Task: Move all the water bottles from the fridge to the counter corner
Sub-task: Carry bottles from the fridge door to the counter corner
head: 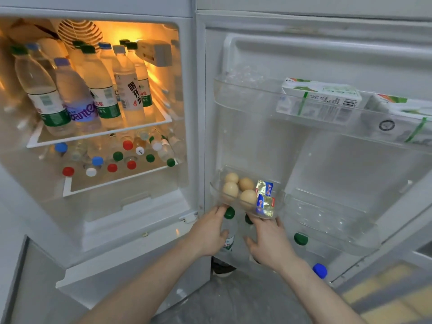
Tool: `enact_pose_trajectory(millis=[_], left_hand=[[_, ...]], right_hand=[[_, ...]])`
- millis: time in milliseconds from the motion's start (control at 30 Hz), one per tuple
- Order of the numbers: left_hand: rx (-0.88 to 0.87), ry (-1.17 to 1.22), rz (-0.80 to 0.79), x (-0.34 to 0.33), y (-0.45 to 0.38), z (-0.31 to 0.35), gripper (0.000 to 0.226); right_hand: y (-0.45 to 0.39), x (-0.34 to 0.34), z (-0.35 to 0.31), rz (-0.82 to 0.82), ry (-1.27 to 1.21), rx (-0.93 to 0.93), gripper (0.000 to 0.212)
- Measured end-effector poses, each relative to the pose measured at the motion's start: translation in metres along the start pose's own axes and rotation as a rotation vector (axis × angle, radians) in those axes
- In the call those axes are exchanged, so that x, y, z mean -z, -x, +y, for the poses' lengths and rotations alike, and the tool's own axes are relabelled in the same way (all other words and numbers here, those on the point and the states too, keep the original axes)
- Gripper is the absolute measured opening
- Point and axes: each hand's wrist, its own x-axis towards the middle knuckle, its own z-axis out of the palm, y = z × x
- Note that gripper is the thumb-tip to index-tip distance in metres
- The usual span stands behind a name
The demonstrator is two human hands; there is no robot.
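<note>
Down at the door's bottom rack, left hand (208, 232) wrapped round a green-capped bottle (229, 226), right hand (268, 242) spread, touching another; full, heavy, slick, so gripped mid-body.

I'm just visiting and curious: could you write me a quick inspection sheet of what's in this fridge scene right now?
Surface: open fridge with two lit shelves; door swung open, with racks.
Job's things: many water bottles upright on both shelves; more in the lowest door rack, including a green-capped bottle.
Clutter: eggs and butter packs in a door tray; cartons in the top rack.
Hands: left hand grips the green-capped bottle; right hand on a second bottle, grip unclear.
Cables: nothing seen.
Surroundings: grey floor.
</note>
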Motion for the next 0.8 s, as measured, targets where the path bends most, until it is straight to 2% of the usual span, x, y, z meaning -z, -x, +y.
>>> enact_pose_trajectory(millis=[267, 800], left_hand=[[-0.028, 0.037, 0.054, -0.014, 0.007, 0.002, 0.032], [0.032, 0.359, 0.287, -0.008, 0.043, -0.002, 0.023]], right_hand=[[-0.001, -0.018, -0.003, 0.17, 0.01, -0.051, 0.049], [-0.007, -0.026, -0.005, 0.248, 0.033, -0.085, 0.036]])
